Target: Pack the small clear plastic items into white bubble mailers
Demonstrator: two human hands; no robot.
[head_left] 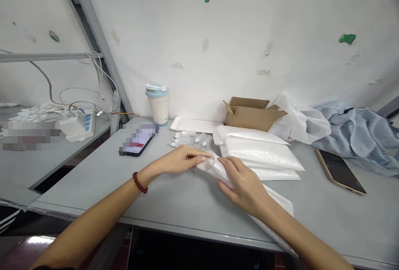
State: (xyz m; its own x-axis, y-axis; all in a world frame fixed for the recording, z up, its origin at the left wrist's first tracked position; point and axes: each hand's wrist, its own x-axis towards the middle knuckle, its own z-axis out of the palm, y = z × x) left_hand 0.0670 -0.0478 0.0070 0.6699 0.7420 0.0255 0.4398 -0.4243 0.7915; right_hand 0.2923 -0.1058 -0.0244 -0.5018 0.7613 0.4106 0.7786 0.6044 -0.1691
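Note:
A white padded envelope (274, 198) lies slantwise over the front of the desk, its mouth raised toward the left. My right hand (245, 182) is closed around its upper part, thumb below and fingers on top. My left hand (182, 159) pinches at the mouth's edge with thumb and forefinger; its other fingers are curled and partly hidden. Below it hangs a small pale loop (192, 171), and I cannot make out what it belongs to. Just behind the left hand lie several small white tube-shaped pieces with loops (181, 139). A stack of padded envelopes (262, 153) sits behind my right hand.
At the back are a lidded cup (159, 108), a flat white packet (196, 125), an open cardboard box (249, 116) and a plastic bag (299, 120). One phone (139, 141) lies left, another phone (339, 171) right, near a blue cloth (358, 133). A power strip (82, 126) stands far left.

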